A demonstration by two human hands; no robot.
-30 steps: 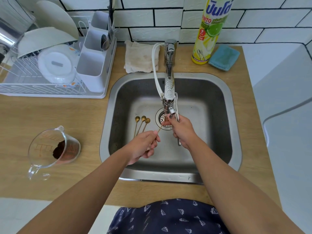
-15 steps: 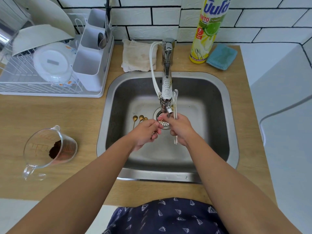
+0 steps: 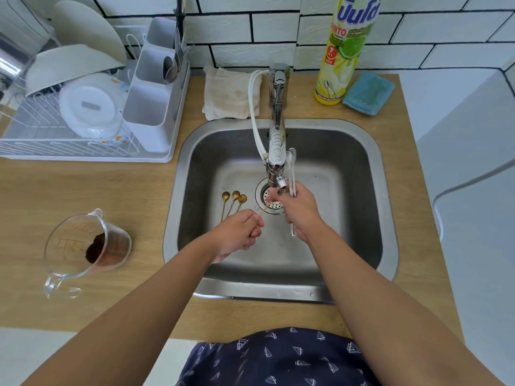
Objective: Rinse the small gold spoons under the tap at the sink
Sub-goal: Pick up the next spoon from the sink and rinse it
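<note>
My left hand pinches the thin handle of a small gold spoon over the sink. My right hand curls round the spoon's bowl end just under the tap spout, so the bowl is hidden. Whether water is running cannot be told. Three more gold spoons lie side by side on the sink floor, left of the drain strainer.
A clear long-handled utensil lies in the sink, partly under my right hand. A glass measuring jug with brown residue stands on the counter at left. Behind are a dish rack, a cloth, a dish soap bottle and a blue sponge.
Half a second ago my hands were pressed together under the spout. My left hand has since drawn back toward me, showing the spoon's handle again. My right hand stays under the tap.
</note>
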